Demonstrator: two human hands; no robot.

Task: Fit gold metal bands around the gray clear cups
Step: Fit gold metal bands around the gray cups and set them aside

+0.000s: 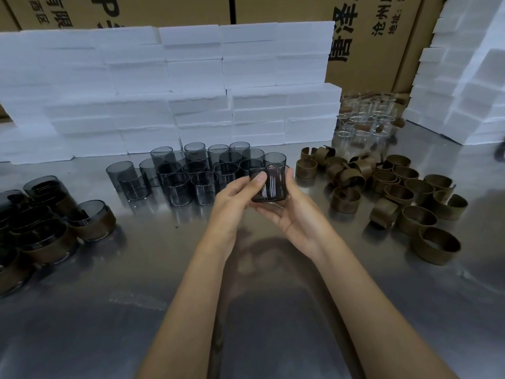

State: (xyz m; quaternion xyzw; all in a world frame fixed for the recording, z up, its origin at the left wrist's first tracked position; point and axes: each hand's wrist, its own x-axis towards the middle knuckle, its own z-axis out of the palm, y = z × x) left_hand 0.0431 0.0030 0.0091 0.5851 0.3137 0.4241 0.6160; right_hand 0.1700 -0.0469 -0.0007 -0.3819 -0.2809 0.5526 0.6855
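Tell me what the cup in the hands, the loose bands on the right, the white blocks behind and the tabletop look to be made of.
Held gray cup: smoky see-through glass or clear plastic; which one, I cannot tell.
Loose bands: thin sheet metal, dull brass-gold, bent into open rings.
White blocks: likely foam, matte with rough crumbly edges.
Tabletop: probably stainless steel, brushed, with blurred reflections.

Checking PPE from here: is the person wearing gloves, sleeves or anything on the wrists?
No. The left hand and right hand are bare, without gloves. Both forearms are uncovered as far as the frame shows, with no sleeves, watch, bracelets or rings visible.
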